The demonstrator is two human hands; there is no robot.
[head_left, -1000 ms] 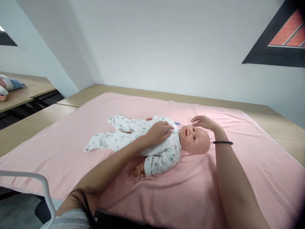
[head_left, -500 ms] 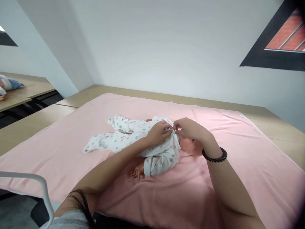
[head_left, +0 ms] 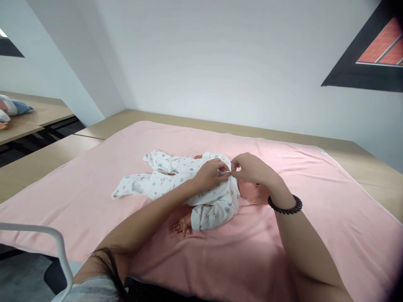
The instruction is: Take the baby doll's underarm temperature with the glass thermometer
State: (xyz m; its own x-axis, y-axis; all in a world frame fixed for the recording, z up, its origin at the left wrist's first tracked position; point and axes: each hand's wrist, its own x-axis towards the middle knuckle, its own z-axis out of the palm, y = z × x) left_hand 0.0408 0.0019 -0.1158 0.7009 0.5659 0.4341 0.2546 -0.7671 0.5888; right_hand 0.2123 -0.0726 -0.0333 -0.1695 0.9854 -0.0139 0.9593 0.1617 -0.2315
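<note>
A baby doll (head_left: 248, 191) lies on its back across a pink blanket (head_left: 283, 247), its head to the right and partly hidden behind my right hand. It wears a white patterned romper (head_left: 217, 212). At the romper's chest, just below the neck, my left hand (head_left: 212, 175) pinches the fabric between thumb and fingers. My right hand (head_left: 252, 168) comes from the other side, fingertips pinched on the romper's neck edge close to the left ones. A small fold of white cloth shows between the two hands. Any fastener there is too small to make out.
The blanket covers most of a wooden table (head_left: 382, 172) set against a white wall. At the left, another table (head_left: 47, 107) carries a partly visible clothed doll (head_left: 15, 105). A white curved metal bar (head_left: 58, 239) stands at the lower left.
Both hands stay at the romper's neck. The left fingers have shifted slightly, and a bit of white cloth now shows raised between the hands. The view has moved a little.
</note>
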